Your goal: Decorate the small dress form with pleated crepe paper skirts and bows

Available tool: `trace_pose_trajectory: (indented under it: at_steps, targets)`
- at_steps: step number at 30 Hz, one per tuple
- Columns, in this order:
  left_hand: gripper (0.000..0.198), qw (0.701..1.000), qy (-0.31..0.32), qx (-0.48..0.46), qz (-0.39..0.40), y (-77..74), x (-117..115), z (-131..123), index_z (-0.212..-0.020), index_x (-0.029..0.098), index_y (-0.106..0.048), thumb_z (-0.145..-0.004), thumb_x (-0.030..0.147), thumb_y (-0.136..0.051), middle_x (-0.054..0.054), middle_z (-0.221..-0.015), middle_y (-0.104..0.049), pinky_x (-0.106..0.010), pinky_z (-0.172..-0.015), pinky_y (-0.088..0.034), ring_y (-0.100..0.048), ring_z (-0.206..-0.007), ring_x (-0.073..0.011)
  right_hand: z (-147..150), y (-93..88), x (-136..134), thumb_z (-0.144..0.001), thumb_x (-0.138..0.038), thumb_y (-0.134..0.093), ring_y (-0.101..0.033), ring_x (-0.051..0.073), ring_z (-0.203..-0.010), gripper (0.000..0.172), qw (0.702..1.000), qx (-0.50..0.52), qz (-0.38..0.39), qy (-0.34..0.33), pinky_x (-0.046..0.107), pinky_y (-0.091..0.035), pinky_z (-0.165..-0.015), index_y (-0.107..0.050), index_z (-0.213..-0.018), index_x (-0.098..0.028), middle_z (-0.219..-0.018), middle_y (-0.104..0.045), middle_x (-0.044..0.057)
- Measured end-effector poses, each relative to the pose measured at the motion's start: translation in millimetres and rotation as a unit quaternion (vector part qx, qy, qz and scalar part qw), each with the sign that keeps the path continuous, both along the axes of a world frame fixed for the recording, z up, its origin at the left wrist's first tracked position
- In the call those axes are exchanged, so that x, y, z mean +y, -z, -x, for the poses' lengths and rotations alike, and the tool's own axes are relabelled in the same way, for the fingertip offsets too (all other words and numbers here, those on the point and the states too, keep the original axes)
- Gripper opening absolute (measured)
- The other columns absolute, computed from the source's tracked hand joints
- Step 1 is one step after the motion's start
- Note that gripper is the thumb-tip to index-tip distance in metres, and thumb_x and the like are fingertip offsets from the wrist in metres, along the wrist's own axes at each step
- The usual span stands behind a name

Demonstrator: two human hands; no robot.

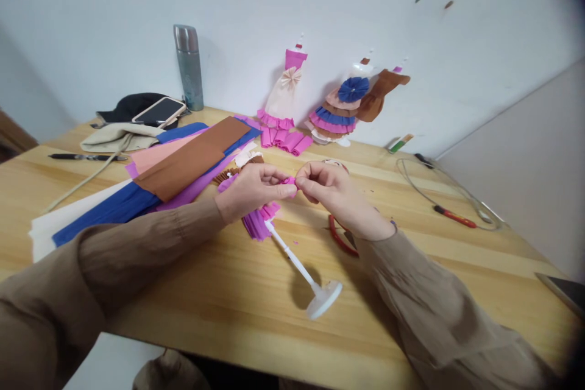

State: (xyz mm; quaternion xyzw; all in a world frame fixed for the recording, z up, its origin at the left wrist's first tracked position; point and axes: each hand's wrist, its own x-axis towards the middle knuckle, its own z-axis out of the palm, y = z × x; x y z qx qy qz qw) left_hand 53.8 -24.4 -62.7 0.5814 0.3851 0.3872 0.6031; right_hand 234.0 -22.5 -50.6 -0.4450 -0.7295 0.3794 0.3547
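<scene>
Between my fingertips is a small piece of pink crepe paper (289, 181). My left hand (256, 189) pinches it from the left, thumb on top. From the right, my right hand (326, 189) has thumb and forefinger pressed together at its edge. Under my left hand lies a mini dress form with a white stand (295, 262), tipped on its side with its round base toward me. Purple and pink ruffled paper (258, 222) wraps its lower part; my left hand hides much of the rest. Red-handled scissors (340, 237) lie partly under my right wrist.
Crepe paper sheets (192, 158) are stacked at left, near a pen (86, 157), a phone (159, 111) and a flask (188, 67). Dressed mini forms (283, 94) stand along the wall, with pink paper rolls (286, 140) before them. A cable (411, 186) and red-handled tool (454, 217) lie right.
</scene>
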Motion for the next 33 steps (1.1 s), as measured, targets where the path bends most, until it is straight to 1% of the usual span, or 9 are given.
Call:
trace_pose_trajectory:
  at_steps: [4,9,12,14,17,20,23,26,33]
  targets:
    - [0.012,0.996,-0.01,0.028,-0.085,2.3,2,0,-0.069,0.012,-0.067,-0.072,0.023,-0.069,0.0,-0.064,-0.063,-0.019,-0.052,-0.039,-0.052,-0.058,-0.008,1,-1.0,-1,-0.078,-0.037,-0.061,-0.039,0.01,-0.053,0.022,1.0,0.005,0.005,-0.007,0.026,-0.029,-0.05,-0.056,-0.069,-0.018,-0.057,-0.048,-0.003]
    - [0.022,0.972,-0.018,0.112,-0.208,5.4,12,6,-0.054,0.014,-0.057,-0.07,0.023,-0.069,0.004,-0.052,-0.047,-0.021,-0.05,-0.03,-0.04,-0.053,-0.0073,-1,-3.2,-1,-0.078,-0.037,-0.062,-0.039,0.01,-0.053,0.022,1.0,0.024,0.005,0.01,0.026,-0.029,-0.05,-0.054,-0.07,-0.018,-0.059,-0.049,-0.003]
    - [0.018,0.974,-0.01,0.13,-0.185,1.8,15,9,-0.057,0.014,-0.059,-0.069,0.023,-0.069,0.005,-0.052,-0.046,-0.02,-0.05,-0.03,-0.038,-0.052,-0.0067,-2,-6.1,-1,-0.079,-0.037,-0.061,-0.039,0.009,-0.053,0.022,0.999,0.029,0.004,0.013,0.025,-0.029,-0.051,-0.055,-0.069,-0.018,-0.061,-0.05,-0.003]
    - [0.011,0.976,-0.037,0.134,-0.169,-5.0,13,9,-0.07,0.012,-0.066,-0.065,0.02,-0.072,0.004,-0.058,-0.052,-0.02,-0.051,-0.034,-0.043,-0.054,-0.0069,-2,-7.9,0,-0.08,-0.038,-0.06,-0.038,0.01,-0.053,0.023,0.999,0.033,0.0,0.012,0.025,-0.029,-0.051,-0.055,-0.069,-0.018,-0.06,-0.05,-0.003]
    - [0.043,0.982,-0.072,0.122,-0.127,-19.6,4,9,-0.1,0.01,-0.069,-0.059,0.018,-0.078,0.004,-0.067,-0.058,-0.019,-0.05,-0.038,-0.044,-0.053,-0.0053,-2,-8.8,-1,-0.082,-0.038,-0.058,-0.038,0.01,-0.054,0.023,0.999,0.031,-0.008,0.005,0.026,-0.03,-0.052,-0.054,-0.071,-0.018,-0.06,-0.047,-0.004]
    - [0.058,0.995,-0.037,0.083,-0.031,-30.9,-7,7,-0.115,0.009,-0.063,-0.061,0.022,-0.078,0.004,-0.066,-0.06,-0.02,-0.043,-0.04,-0.047,-0.044,-0.0053,1,-7.4,-2,-0.082,-0.034,-0.057,-0.042,0.011,-0.057,0.019,0.999,0.026,-0.019,-0.009,0.026,-0.033,-0.054,-0.054,-0.071,-0.018,-0.063,-0.051,-0.002]
    - [0.042,0.997,0.01,0.058,0.041,-32.6,-11,5,-0.098,0.009,-0.064,-0.063,0.029,-0.077,0.001,-0.058,-0.062,-0.021,-0.041,-0.043,-0.056,-0.043,-0.0109,3,-7.1,-4,-0.082,-0.028,-0.056,-0.046,0.012,-0.06,0.015,0.999,0.011,-0.038,-0.023,0.027,-0.035,-0.057,-0.054,-0.07,-0.018,-0.065,-0.055,-0.001]
    - [0.028,0.996,0.019,0.067,0.049,-28.3,-8,6,-0.073,0.011,-0.063,-0.065,0.034,-0.077,0.0,-0.048,-0.06,-0.019,-0.041,-0.042,-0.055,-0.041,-0.0102,4,-9.1,-4,-0.082,-0.024,-0.056,-0.045,0.012,-0.061,0.013,0.999,-0.002,-0.048,-0.021,0.027,-0.035,-0.057,-0.055,-0.07,-0.018,-0.065,-0.055,-0.001]
    - [0.026,0.993,0.037,0.101,0.041,-22.3,0,10,-0.064,0.013,-0.06,-0.07,0.034,-0.073,0.0,-0.05,-0.059,-0.017,-0.043,-0.037,-0.051,-0.043,-0.0073,1,-7.5,-1,-0.085,-0.026,-0.056,-0.044,0.011,-0.059,0.016,0.999,-0.015,-0.051,-0.005,0.026,-0.034,-0.056,-0.056,-0.072,-0.018,-0.064,-0.053,-0.002]
